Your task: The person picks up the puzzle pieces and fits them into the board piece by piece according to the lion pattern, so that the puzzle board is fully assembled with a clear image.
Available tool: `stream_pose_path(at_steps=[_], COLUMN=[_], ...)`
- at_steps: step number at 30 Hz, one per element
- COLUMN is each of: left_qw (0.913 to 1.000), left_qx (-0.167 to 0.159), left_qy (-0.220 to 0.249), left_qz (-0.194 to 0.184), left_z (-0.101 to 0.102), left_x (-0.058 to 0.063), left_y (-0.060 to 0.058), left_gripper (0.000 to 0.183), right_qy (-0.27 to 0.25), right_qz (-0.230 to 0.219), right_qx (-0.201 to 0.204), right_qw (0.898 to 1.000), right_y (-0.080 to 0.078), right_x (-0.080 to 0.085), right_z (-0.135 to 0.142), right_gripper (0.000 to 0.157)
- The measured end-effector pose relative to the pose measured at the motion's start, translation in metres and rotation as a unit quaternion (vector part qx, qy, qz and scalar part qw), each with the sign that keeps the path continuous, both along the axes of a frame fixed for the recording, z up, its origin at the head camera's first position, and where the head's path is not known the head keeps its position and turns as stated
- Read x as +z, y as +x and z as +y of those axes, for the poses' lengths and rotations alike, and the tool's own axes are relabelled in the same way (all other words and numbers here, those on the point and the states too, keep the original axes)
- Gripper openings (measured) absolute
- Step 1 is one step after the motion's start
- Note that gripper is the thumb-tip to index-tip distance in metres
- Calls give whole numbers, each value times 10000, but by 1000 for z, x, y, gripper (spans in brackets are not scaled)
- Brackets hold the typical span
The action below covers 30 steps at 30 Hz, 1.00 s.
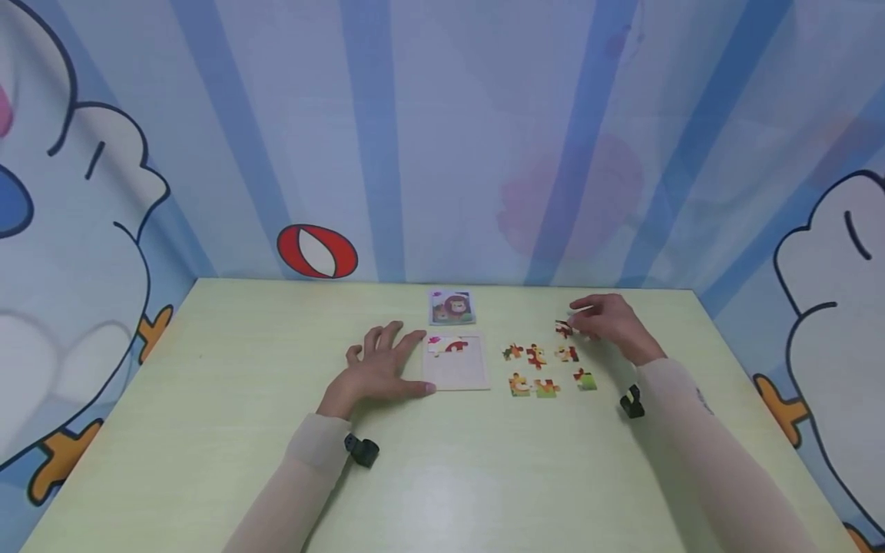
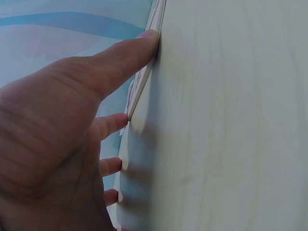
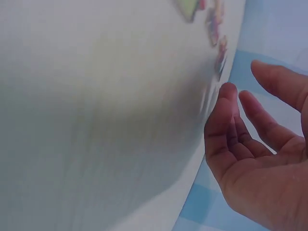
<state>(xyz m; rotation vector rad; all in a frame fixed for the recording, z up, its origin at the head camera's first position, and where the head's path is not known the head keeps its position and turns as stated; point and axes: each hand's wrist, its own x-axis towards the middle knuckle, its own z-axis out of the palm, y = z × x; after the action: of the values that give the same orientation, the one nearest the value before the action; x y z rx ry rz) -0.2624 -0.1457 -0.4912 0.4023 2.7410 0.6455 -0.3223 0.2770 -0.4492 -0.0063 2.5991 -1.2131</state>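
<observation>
My left hand (image 1: 380,369) rests at the left side of a square puzzle tray (image 1: 459,375), thumb and index finger spread along its edge. In the left wrist view the thumb (image 2: 130,55) touches the tray's edge. A placed puzzle strip (image 1: 448,346) with pink and red print lies along the tray's top. My right hand (image 1: 608,322) is over the far right of the loose pieces, its fingertips right at a dark red puzzle piece (image 1: 563,329). In the right wrist view, its fingers (image 3: 224,110) are bent and a gap separates thumb and fingers.
Several loose puzzle pieces (image 1: 535,356) lie in rough rows right of the tray. A lion picture card (image 1: 452,307) lies behind the tray. The pale table (image 1: 442,468) meets a striped blue backdrop (image 1: 442,153) at its far edge.
</observation>
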Motion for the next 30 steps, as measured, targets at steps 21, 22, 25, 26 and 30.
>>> stream_pose_path(at_steps=[21,22,25,26,30], left_qw=[10000,10000,10000,10000,10000], left_qx=[28,24,14,11,3], left_qy=[-34,-41,-45,-42,17], left_qz=[-24,-35,-19,-10,53], left_z=[2,2,1,1,2], left_x=[3,3,2,2,2], left_y=[2,1,1,1,2], left_gripper=[102,102,102,102,101], right_qy=[451,414,295,269,187], right_qz=[241,241,263,277,293], right_qx=[182,170,126,119,108], right_qw=[9985,9987,9991,9992,9993], right_y=[4,5,5,5,6], right_x=[-20,-21,-22,-22,-22], right_z=[3,2,2,2,3], right_gripper=[44,43,42,41,40])
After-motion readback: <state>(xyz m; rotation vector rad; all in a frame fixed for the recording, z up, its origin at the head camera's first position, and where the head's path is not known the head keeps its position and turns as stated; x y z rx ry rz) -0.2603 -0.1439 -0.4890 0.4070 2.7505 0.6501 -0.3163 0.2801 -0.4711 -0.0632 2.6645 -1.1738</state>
